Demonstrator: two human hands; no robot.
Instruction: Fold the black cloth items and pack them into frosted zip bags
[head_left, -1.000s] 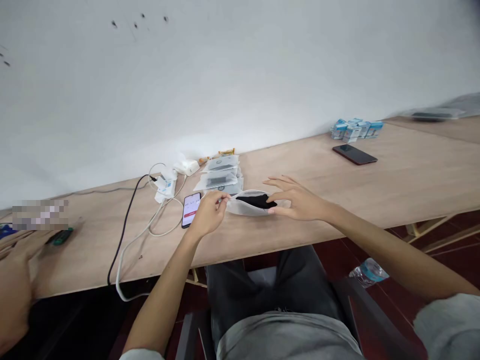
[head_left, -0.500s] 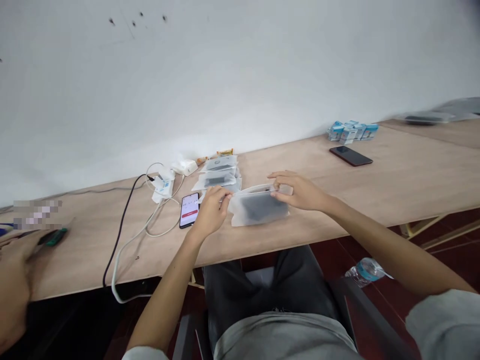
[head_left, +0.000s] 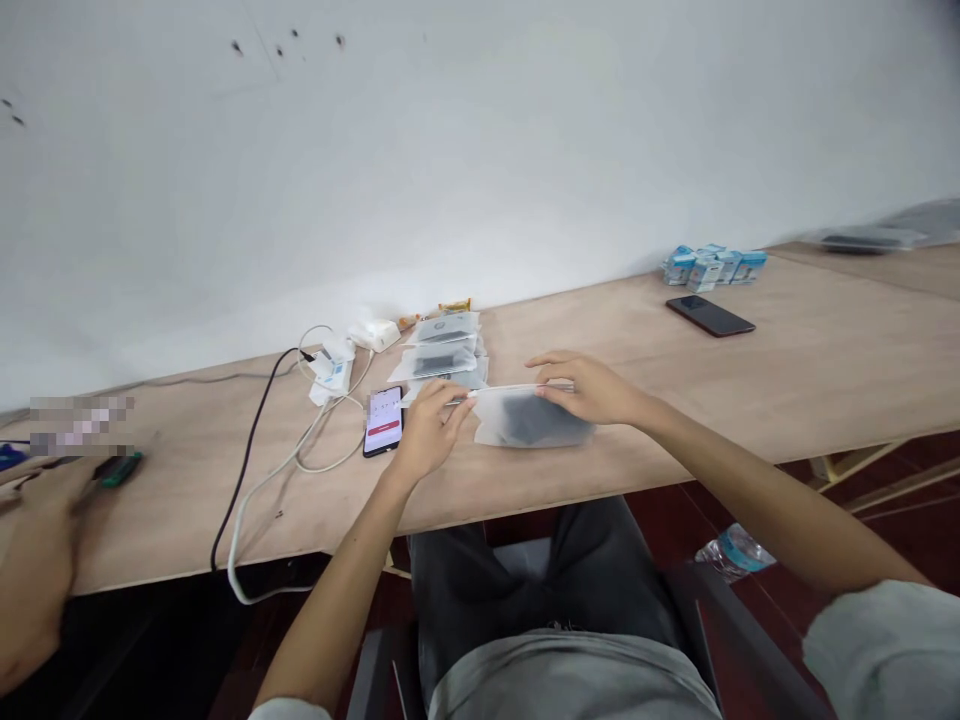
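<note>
Between my hands is a frosted plastic zip bag [head_left: 499, 425] with a dark flat item inside that I cannot name. My left hand [head_left: 431, 425] pinches the bag's top left corner. At the top edge towards the right, my right hand [head_left: 581, 388] grips the bag between thumb and fingers. The bag's lower part hangs or rests just over the table near its front edge. Behind my left hand lie several similar frosted bags [head_left: 442, 358] with dark contents, overlapping in a row. A lit phone [head_left: 384, 422] lies beside my left hand.
White and black cables [head_left: 244, 500] run from a power strip [head_left: 330, 375] over the table's front edge. Small blue boxes [head_left: 709, 268] and a dark phone [head_left: 710, 315] lie at the right. A co-worker's hand [head_left: 45, 510] is at far left. A plastic bottle [head_left: 735, 553] lies on the floor.
The bag's top edge, bowed apart before, now looks straight and pressed together. My hands still hold it at both sides. The whole view has shifted slightly.
</note>
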